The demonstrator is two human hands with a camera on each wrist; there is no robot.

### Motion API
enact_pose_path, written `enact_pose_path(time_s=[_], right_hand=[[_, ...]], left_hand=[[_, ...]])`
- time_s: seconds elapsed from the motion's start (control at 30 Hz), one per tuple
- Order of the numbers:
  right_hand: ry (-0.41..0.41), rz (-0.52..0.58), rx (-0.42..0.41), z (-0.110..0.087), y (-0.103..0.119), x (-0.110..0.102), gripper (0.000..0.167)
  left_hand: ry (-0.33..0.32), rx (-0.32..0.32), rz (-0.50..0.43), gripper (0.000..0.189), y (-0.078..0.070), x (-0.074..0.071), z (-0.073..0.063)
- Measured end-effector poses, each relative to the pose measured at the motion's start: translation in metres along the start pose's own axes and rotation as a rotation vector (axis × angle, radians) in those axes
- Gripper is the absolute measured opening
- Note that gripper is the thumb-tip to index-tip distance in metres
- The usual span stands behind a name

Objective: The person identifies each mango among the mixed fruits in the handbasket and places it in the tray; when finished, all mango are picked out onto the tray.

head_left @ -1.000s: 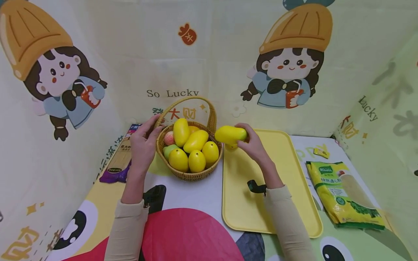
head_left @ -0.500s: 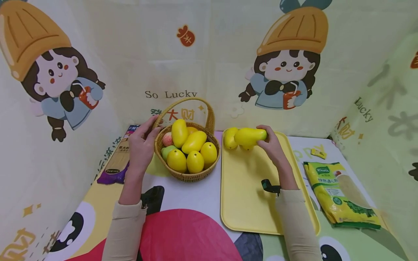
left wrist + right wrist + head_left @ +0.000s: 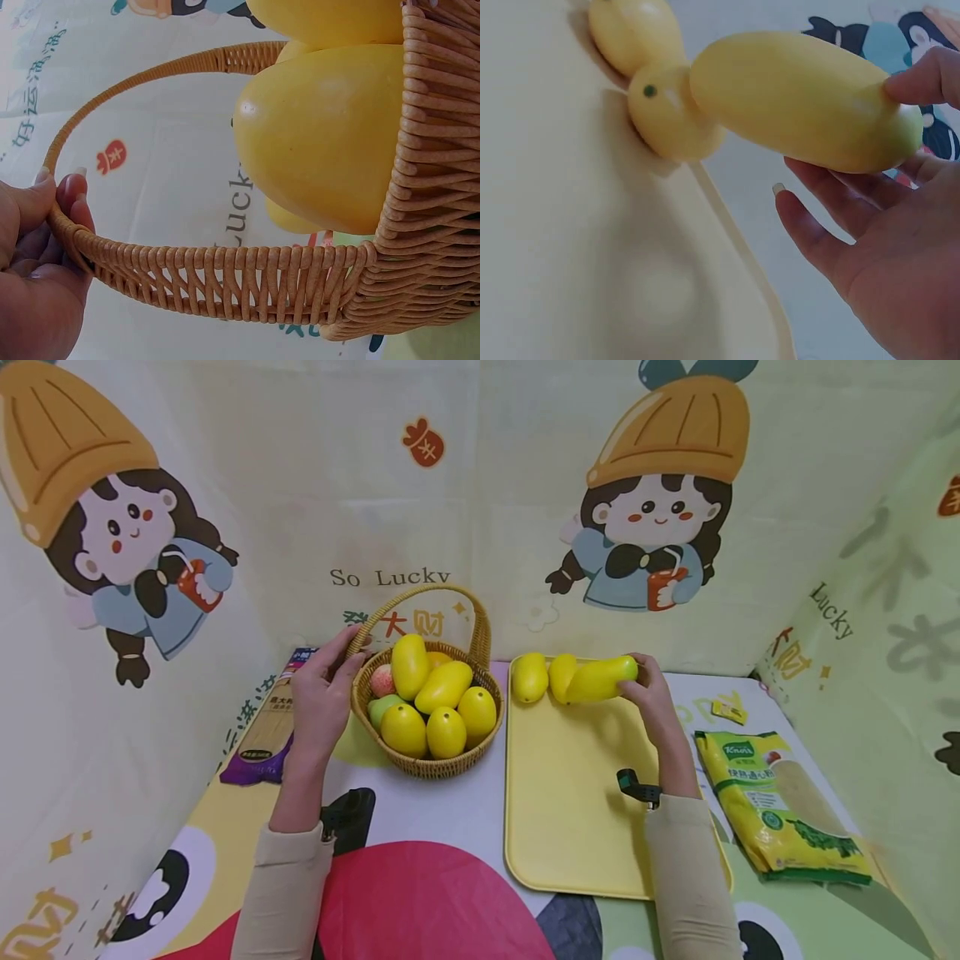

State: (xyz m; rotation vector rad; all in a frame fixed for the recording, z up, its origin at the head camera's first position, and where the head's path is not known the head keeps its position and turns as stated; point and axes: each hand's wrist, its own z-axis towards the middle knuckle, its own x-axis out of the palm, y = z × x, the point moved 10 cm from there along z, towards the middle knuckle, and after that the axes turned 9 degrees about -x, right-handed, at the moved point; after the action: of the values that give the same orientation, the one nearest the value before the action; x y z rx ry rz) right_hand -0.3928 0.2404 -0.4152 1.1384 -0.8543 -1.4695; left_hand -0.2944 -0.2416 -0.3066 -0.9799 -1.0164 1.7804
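Observation:
My left hand [image 3: 322, 697] grips the handle of a wicker basket [image 3: 431, 767] on its left side; the left wrist view shows thumb and fingers round the woven handle [image 3: 202, 259]. Heaped in the basket are several yellow mangoes [image 3: 444, 687], a pink-red fruit [image 3: 382, 681] and a green one [image 3: 385, 707]. With my right hand [image 3: 654, 697] I hold a mango [image 3: 802, 97] by its greenish end, thumb on one side and fingers beneath, over the far part of the yellow tray [image 3: 577, 810]. Two other mangoes [image 3: 529, 677] lie along the tray's far edge.
A yellow-green Knorr bag [image 3: 780, 806] lies right of the tray, a small yellow packet [image 3: 728, 711] beyond it. Left of the basket is a purple-ended noodle pack [image 3: 258, 743]. A printed cloth wall [image 3: 510, 510] rises close behind the basket and tray.
My right hand has carried the mango to the right across the tray's far end, uncovering the two mangoes lying there. My left hand stays on the basket handle.

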Motion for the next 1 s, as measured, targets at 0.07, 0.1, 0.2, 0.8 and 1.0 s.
enact_pose_path(time_s=[0.07, 0.1, 0.2, 0.8, 1.0], right_hand=[[-0.030, 0.002, -0.005, -0.002, 0.000, -0.007, 0.050], [-0.043, 0.002, -0.005, -0.002, -0.001, -0.011, 0.050], [-0.056, 0.001, 0.019, -0.004, -0.006, -0.018, 0.052], [-0.041, -0.092, 0.259, -0.015, -0.024, -0.002, 0.077], [-0.059, -0.213, 0.208, -0.005, -0.052, -0.004, 0.070]], left_hand=[[-0.003, 0.006, 0.001, 0.039, -0.001, 0.000, 0.000], [-0.004, 0.009, -0.001, 0.039, -0.001, -0.001, 0.000], [-0.002, 0.012, -0.012, 0.039, -0.002, -0.001, 0.001], [0.002, 0.021, -0.016, 0.040, 0.002, 0.000, 0.000], [-0.008, 0.034, -0.008, 0.039, 0.001, -0.001, 0.001]])
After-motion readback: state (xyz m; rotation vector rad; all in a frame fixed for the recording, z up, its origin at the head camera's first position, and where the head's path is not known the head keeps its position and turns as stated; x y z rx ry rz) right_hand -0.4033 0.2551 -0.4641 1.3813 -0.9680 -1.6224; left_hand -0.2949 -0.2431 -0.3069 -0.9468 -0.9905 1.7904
